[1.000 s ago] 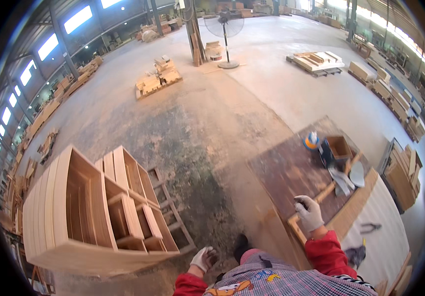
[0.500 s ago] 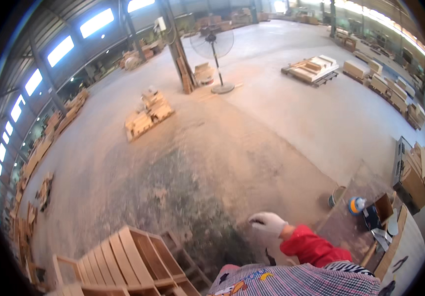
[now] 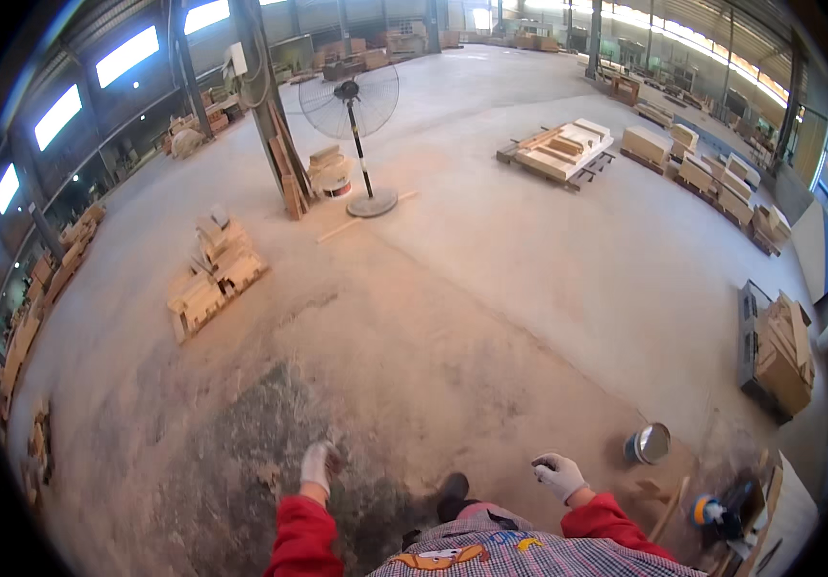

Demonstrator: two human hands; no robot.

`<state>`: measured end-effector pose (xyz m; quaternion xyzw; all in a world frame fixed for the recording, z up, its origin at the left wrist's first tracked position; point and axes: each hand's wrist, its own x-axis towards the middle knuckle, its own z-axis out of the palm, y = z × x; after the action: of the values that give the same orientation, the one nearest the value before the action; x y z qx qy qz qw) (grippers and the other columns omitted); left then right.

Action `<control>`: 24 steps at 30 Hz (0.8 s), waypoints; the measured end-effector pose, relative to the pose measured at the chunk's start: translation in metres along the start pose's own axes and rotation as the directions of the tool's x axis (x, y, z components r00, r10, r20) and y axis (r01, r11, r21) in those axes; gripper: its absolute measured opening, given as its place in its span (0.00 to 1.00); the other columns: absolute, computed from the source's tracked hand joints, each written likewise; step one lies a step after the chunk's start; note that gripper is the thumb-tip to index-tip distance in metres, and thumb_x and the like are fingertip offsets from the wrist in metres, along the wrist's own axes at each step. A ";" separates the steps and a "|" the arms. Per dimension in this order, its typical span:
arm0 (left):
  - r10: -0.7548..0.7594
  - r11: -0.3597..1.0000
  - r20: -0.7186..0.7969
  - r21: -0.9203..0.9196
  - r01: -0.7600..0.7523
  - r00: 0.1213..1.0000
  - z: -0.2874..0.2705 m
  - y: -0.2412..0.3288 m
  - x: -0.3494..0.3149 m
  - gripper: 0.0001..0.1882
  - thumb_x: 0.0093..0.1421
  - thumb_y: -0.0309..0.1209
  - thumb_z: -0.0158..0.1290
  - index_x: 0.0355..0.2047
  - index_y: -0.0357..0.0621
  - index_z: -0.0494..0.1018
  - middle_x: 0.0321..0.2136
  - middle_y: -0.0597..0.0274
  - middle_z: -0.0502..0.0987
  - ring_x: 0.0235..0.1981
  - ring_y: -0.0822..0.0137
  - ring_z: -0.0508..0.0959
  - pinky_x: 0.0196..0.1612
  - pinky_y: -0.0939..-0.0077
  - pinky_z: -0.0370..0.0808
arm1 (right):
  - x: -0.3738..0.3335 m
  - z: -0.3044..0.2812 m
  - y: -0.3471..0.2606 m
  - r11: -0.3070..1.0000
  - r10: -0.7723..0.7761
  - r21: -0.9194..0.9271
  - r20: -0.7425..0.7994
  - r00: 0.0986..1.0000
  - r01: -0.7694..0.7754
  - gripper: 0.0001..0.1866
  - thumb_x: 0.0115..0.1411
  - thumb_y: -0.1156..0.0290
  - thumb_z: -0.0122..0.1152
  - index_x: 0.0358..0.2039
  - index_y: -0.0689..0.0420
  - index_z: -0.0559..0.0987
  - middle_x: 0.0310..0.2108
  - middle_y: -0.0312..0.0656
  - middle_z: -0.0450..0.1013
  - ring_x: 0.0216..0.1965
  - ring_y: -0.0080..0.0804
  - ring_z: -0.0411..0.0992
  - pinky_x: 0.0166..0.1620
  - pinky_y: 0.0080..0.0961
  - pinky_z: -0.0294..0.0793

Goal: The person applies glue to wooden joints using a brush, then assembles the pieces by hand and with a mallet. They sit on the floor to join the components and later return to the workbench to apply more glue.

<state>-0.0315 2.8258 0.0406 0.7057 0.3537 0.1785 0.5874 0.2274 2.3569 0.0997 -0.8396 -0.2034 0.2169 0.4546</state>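
My left hand (image 3: 319,466), in a white glove with darker finger areas, hangs over the stained floor at lower left. Its fingers look loosely bent, and I see nothing in them. My right hand (image 3: 558,476), gloved in white too, is held out in front of my red sleeve. Its fingers are slightly curled and apart, with nothing visible between them. Neither hand touches anything. Nearest the right hand is an open metal bucket (image 3: 649,444) on the floor. Between my hands a dark shoe (image 3: 453,489) shows beyond my checked apron (image 3: 491,556).
At lower right, a low bench (image 3: 777,514) carries a blue-and-orange container (image 3: 707,510). Stacked wood (image 3: 217,274) lies ahead left. A standing fan (image 3: 349,106) is beside a post (image 3: 275,115). Boards lie on a pallet (image 3: 563,154); a filled crate (image 3: 779,356) stands right.
My view has swung right and my left hand has come into sight. The slatted wooden frame at lower left has left the picture. The bench sits lower at the right edge.
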 end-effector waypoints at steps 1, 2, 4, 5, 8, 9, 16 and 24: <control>0.106 0.588 0.297 0.750 -0.301 0.949 0.010 0.032 0.017 0.09 0.56 0.33 0.51 0.36 0.47 0.74 0.28 0.55 0.77 0.28 0.57 0.77 0.36 0.65 0.74 | 0.031 0.003 0.004 1.000 -0.013 0.004 -0.034 0.999 0.014 0.13 0.56 0.68 0.55 0.40 0.59 0.78 0.33 0.44 0.77 0.35 0.32 0.76 0.42 0.26 0.74; 0.135 0.347 0.455 0.810 -0.473 0.880 0.005 0.019 0.036 0.08 0.54 0.31 0.50 0.33 0.45 0.75 0.30 0.49 0.77 0.33 0.59 0.78 0.38 0.65 0.74 | 0.062 0.016 -0.026 0.999 -0.044 0.003 -0.012 0.999 0.044 0.12 0.57 0.70 0.55 0.40 0.60 0.78 0.32 0.42 0.77 0.33 0.29 0.75 0.40 0.25 0.74; 0.088 0.644 0.426 0.665 -0.378 0.900 -0.020 -0.093 0.045 0.10 0.53 0.28 0.47 0.33 0.43 0.77 0.33 0.43 0.77 0.42 0.55 0.77 0.46 0.62 0.73 | 0.122 0.020 -0.109 0.993 -0.109 -0.029 0.039 0.993 0.110 0.12 0.58 0.72 0.54 0.41 0.62 0.77 0.30 0.38 0.76 0.30 0.23 0.73 0.36 0.22 0.74; 0.248 0.302 0.745 0.548 -0.780 0.620 -0.044 -0.143 0.050 0.10 0.56 0.30 0.45 0.36 0.43 0.74 0.36 0.44 0.76 0.43 0.50 0.76 0.48 0.61 0.72 | 0.151 0.021 -0.135 0.986 -0.164 0.038 0.089 0.982 0.161 0.12 0.58 0.72 0.55 0.41 0.62 0.77 0.30 0.38 0.76 0.31 0.23 0.73 0.36 0.22 0.74; -0.306 0.463 0.660 0.733 -0.498 0.686 -0.014 -0.161 0.077 0.10 0.57 0.29 0.44 0.38 0.44 0.71 0.39 0.46 0.75 0.44 0.48 0.75 0.47 0.58 0.72 | 0.240 0.006 -0.178 0.968 -0.245 0.083 0.139 0.960 0.235 0.13 0.58 0.70 0.55 0.42 0.62 0.77 0.31 0.40 0.76 0.31 0.24 0.73 0.37 0.23 0.74; -0.492 0.503 0.542 0.815 -0.286 0.681 -0.014 -0.157 0.086 0.11 0.56 0.31 0.45 0.39 0.44 0.71 0.40 0.46 0.75 0.45 0.48 0.75 0.48 0.58 0.71 | 0.274 0.005 -0.184 0.963 -0.270 0.062 0.173 0.947 0.263 0.13 0.58 0.70 0.55 0.42 0.62 0.77 0.32 0.41 0.76 0.32 0.25 0.73 0.37 0.23 0.74; -0.822 0.315 0.250 0.948 0.041 0.512 -0.039 -0.087 0.294 0.23 0.55 0.45 0.46 0.46 0.44 0.72 0.47 0.44 0.72 0.50 0.48 0.72 0.52 0.58 0.69 | 0.506 -0.030 -0.216 0.991 -0.060 -0.104 0.183 0.981 0.080 0.14 0.58 0.69 0.55 0.43 0.60 0.77 0.34 0.40 0.77 0.34 0.25 0.74 0.40 0.24 0.73; -0.236 0.675 -0.011 0.718 0.171 0.972 0.099 0.251 0.769 0.27 0.58 0.49 0.47 0.46 0.38 0.72 0.46 0.39 0.73 0.50 0.43 0.71 0.52 0.57 0.68 | 0.705 -0.116 -0.263 0.955 0.150 0.249 0.060 0.987 -0.160 0.14 0.58 0.70 0.55 0.42 0.62 0.76 0.31 0.38 0.75 0.31 0.24 0.73 0.37 0.21 0.73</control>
<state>0.6350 3.2859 0.1301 0.8407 0.4468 -0.0686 0.2980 0.8333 2.7911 0.2541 -0.7836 -0.1170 0.2928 0.5353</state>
